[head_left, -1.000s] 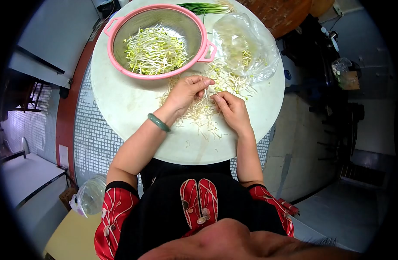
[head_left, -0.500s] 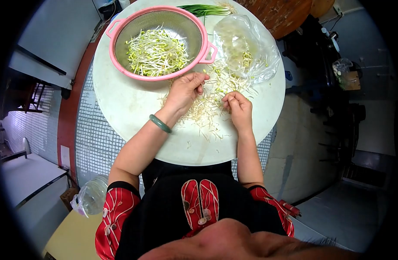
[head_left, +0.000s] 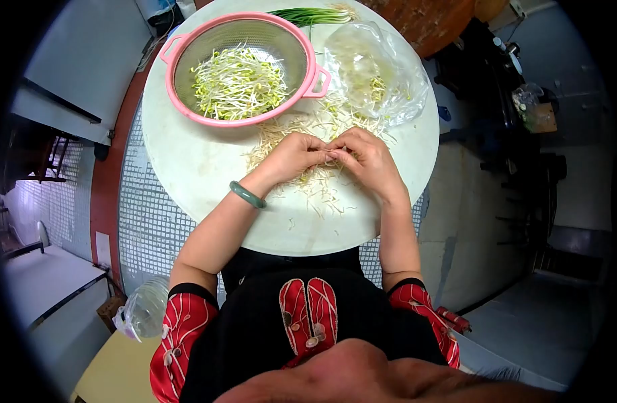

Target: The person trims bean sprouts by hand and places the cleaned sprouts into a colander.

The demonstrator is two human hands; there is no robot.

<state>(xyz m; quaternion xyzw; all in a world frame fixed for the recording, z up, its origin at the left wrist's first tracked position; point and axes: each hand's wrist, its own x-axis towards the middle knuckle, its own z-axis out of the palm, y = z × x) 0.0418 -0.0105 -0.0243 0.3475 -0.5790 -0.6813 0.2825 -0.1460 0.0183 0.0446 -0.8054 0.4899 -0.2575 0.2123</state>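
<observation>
Fingertips of the left hand (head_left: 296, 158) and right hand (head_left: 370, 160) are touching above loose sprouts (head_left: 320, 189); whether they are pinching one, and its axis, cannot be told. Toward half past ten, the pink colander (head_left: 244, 123) is sitting nearer the left hand.

Glossy plastic bag (head_left: 379, 67), metal mesh colander (head_left: 293, 70), smooth table (head_left: 187, 164)

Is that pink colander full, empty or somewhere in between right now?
Partly full: a heap of sprouts lies in the pink colander, with bare mesh showing behind and to the right of it.
</observation>
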